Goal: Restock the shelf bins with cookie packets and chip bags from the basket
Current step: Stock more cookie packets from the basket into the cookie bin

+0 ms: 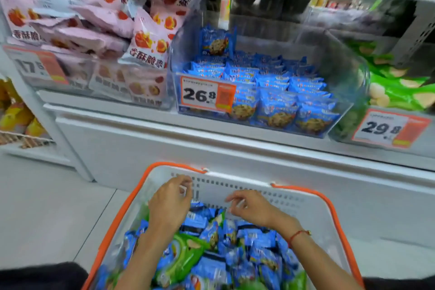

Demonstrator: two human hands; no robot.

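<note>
Blue cookie packets (249,252) lie heaped in a white basket (235,186) with an orange rim, mixed with a few green chip bags (181,256); the basket stands on the pale floor just in front of the shelf unit. Both hands are down in the far end of the basket, over the pile. The left hand (169,205) has its fingers bent downward near the slotted far wall, and the right hand (251,207) reaches in beside it with fingers curled toward the packets; whether either one actually grips a packet cannot be told, since the fingertips are blurred and partly hidden. A red string bracelet (297,234) circles the right wrist. Above, on the white shelf (141,139), a clear bin (348,70) holds more blue cookie packets in rows, filling the front and lower part, with one packet leaning upright at the back left; an orange price tag (207,94) reading 26.8 is fixed to its front. To the left of that bin, pink snack bags (150,40) are piled high in another bin. To the right, a bin of green bags (400,92) carries a tag (388,128) reading 29.8.
</note>
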